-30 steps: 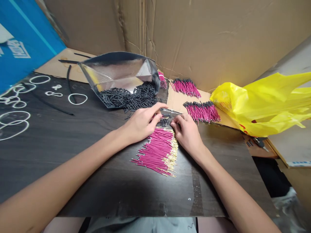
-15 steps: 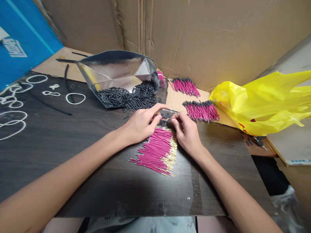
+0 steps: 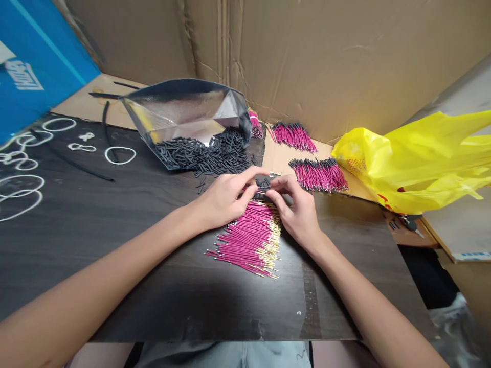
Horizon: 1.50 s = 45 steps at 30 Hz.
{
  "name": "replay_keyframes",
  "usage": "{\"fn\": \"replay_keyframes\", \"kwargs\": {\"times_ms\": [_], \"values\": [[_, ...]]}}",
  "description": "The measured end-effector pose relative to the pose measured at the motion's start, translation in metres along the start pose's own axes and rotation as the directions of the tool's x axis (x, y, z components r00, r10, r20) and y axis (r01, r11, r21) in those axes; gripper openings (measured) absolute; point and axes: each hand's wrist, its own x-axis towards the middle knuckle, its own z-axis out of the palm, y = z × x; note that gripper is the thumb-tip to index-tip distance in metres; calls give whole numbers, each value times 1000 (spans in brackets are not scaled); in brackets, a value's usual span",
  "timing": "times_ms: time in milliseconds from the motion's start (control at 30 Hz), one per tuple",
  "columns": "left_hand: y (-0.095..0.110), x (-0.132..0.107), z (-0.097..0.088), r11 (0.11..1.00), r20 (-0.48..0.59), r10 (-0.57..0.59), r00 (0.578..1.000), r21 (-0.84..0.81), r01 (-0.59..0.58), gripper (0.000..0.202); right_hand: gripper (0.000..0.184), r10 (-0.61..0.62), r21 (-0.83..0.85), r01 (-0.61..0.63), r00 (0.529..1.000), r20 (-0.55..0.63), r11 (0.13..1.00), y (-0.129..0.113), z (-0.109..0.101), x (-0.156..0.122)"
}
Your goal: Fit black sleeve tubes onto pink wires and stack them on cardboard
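Observation:
My left hand (image 3: 224,197) and my right hand (image 3: 296,207) meet fingertip to fingertip just above a fan-shaped heap of pink wires with gold tips (image 3: 249,237) on the dark board (image 3: 134,245). Both hands are pinched; between them I see a pink wire and a small black tube piece, too small to tell which hand holds which. A few loose black tube pieces (image 3: 263,181) lie right behind my fingers. Behind them a silver foil bag (image 3: 184,115) lies open on its side, spilling a pile of short black tubes (image 3: 207,153).
Two bundles of pink wires with black ends (image 3: 316,174) (image 3: 293,135) lie on cardboard at the back right. A yellow plastic bag (image 3: 418,163) is at the right, white rubber bands (image 3: 23,163) at the left, a blue box (image 3: 34,61) at top left, cardboard walls behind.
My right hand has lifted off the wire heap and moved up and left to meet my left fingertips. My left hand barely moved.

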Motion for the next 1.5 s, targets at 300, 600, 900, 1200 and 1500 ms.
{"fn": "replay_keyframes", "kwargs": {"times_ms": [300,600,900,1200,1500], "values": [[-1,-1,1,1000,-32,-8,999,26,9,34,18,32,110,-32,999,0,993,0,1,-4],[-3,0,2,1000,-117,-7,993,27,10,32,34,-42,-173,54,996,75,983,9,0,0],[-2,1,2,999,-119,3,993,40,2,31,31,-65,-321,98,992,112,942,17,-1,3],[-2,1,3,999,-96,-21,995,44,25,33,24,-97,-182,93,995,-14,979,7,0,0],[-2,0,4,999,-85,-17,996,47,21,33,21,-80,-162,75,996,-27,984,5,2,0]]}}
